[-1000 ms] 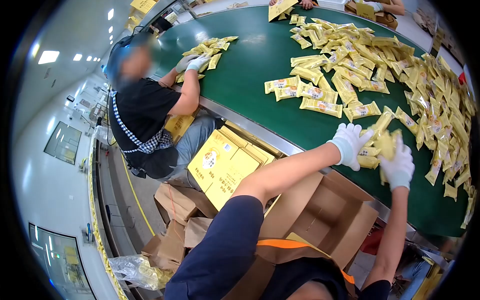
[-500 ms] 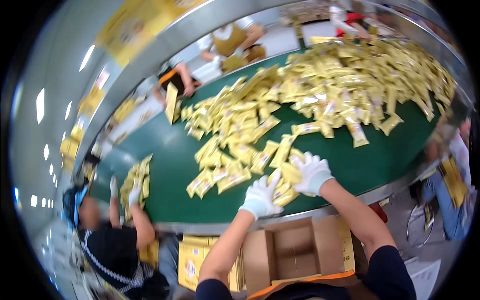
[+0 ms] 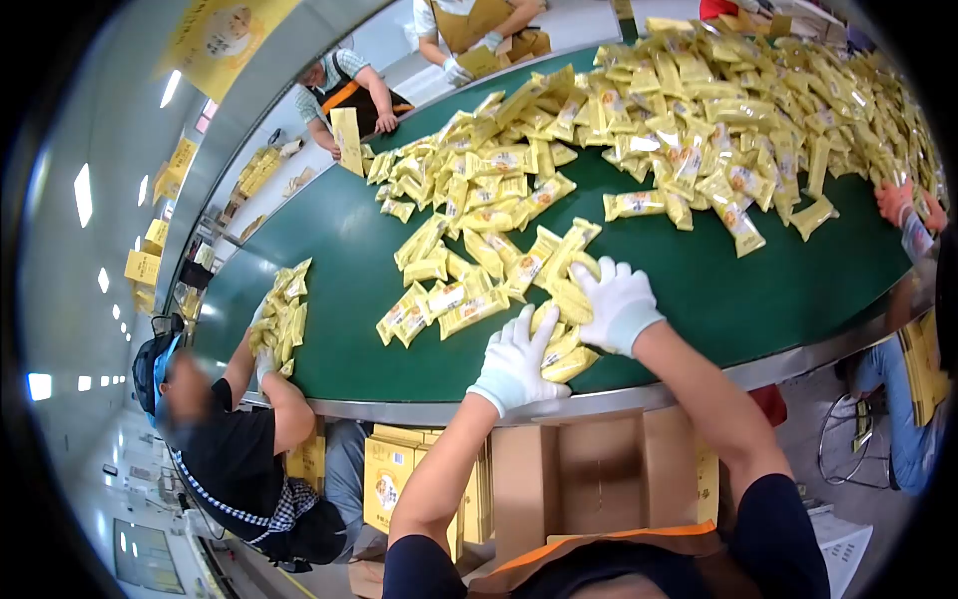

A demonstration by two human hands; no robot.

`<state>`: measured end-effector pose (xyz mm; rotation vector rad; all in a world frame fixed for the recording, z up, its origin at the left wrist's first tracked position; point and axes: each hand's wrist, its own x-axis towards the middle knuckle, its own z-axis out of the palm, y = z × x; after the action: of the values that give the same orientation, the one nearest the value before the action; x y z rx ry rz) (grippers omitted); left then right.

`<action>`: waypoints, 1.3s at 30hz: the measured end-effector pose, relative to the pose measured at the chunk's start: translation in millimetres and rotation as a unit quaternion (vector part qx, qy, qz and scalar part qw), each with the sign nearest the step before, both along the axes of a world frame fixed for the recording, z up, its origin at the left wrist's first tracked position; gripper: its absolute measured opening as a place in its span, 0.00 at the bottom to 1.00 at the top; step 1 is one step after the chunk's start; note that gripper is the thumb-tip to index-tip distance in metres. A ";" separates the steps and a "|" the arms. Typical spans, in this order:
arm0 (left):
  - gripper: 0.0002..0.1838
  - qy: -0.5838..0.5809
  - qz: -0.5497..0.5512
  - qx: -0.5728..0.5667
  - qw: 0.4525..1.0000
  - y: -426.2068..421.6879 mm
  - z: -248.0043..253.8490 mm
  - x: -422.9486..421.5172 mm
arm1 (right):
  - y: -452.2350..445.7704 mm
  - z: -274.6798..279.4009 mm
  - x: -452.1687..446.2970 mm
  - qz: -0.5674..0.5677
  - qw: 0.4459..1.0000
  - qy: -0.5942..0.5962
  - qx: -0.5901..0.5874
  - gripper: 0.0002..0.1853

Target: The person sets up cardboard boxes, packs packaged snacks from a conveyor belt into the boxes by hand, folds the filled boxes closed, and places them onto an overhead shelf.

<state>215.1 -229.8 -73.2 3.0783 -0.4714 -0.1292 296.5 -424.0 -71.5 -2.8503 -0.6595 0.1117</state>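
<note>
My white-gloved left hand (image 3: 519, 361) rests at the near edge of a green conveyor belt (image 3: 344, 364), its fingers spread against the left side of a small cluster of yellow snack packets (image 3: 565, 317). From the right, my gloved right hand (image 3: 616, 302) lies against the same packets, fingers apart and partly over them. The packets sit on the belt between both hands; the undersides of my fingers are hidden. Just beyond, loose yellow packets (image 3: 469, 299) spread toward the big heap (image 3: 689, 130).
An open cardboard box (image 3: 599, 474) stands below the belt's metal rim (image 3: 439, 412). Flat yellow cartons (image 3: 389, 479) are beside it. At left a co-worker (image 3: 235, 429) handles a packet pile (image 3: 283, 319). Other people work across the belt; a pink-gloved hand (image 3: 895, 200) shows at right.
The view has shifted, so the belt and packets sit higher in the picture. My hands stay around the cluster. The left co-worker's hands have closed in on their pile; a pink-gloved hand now shows.
</note>
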 end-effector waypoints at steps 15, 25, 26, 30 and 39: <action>0.47 0.031 0.131 -0.389 0.912 52.7 26.8 -13.1 | -120.4 13.5 -21.7 0.008 0.834 0.270 0.481 0.36; 0.51 0.215 -0.121 -0.305 0.920 9.4 79.4 -47.9 | -79.2 101.1 -158.1 0.368 0.924 0.101 -0.025 0.35; 0.51 0.231 -0.141 -0.297 0.916 10.4 73.3 -39.2 | -53.1 90.7 -127.7 0.386 0.886 0.246 -0.066 0.36; 0.55 0.296 -0.196 -0.262 0.898 -17.4 59.8 -59.6 | -25.7 -21.9 -146.1 0.445 0.820 0.344 0.100 0.37; 0.55 0.166 -0.181 0.124 0.961 -109.2 48.8 -96.3 | -36.1 -66.4 -257.4 0.268 0.936 0.229 0.002 0.28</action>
<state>118.8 -339.1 -24.4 3.0647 -1.0585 -0.7508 39.1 -460.1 -137.9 -2.4149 -1.2826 0.8232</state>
